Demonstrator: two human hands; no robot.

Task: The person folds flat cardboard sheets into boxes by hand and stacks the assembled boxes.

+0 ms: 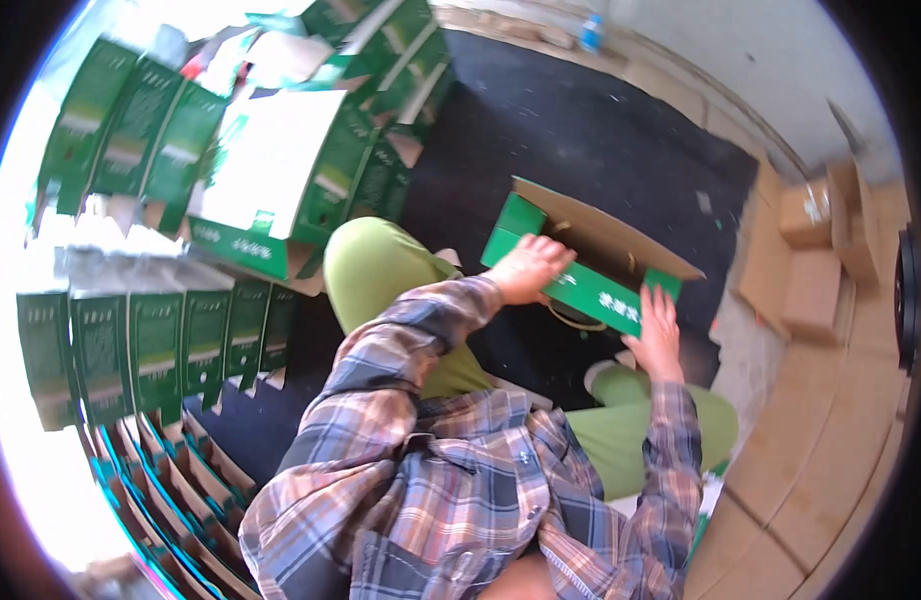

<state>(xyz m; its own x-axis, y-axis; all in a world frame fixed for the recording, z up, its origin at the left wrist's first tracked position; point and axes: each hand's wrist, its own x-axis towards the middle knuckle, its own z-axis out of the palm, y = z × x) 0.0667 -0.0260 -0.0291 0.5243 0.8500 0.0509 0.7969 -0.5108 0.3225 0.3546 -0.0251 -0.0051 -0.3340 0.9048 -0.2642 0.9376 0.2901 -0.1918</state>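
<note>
An unlidded green cardboard box [593,296] with white lettering and a plain brown inside is in front of my lap. Its brown back panel stands raised. My left hand [531,268] grips the near edge toward the box's left end, fingers bent over the rim. At the right end, my right hand [659,335] holds the corner, with fingers over the green side and the thumb on the near face. Part of a thin yellowish loop shows beneath the box; what it belongs to is hidden.
Green cartons [151,335] stand in rows at the left, with a large white-topped carton [271,165] beside them. Several open boxes [181,490] line the lower left. Brown cardboard boxes [816,285] sit at the right. Black sheeting [581,130] covers the floor; a blue bottle [592,33] is by the wall.
</note>
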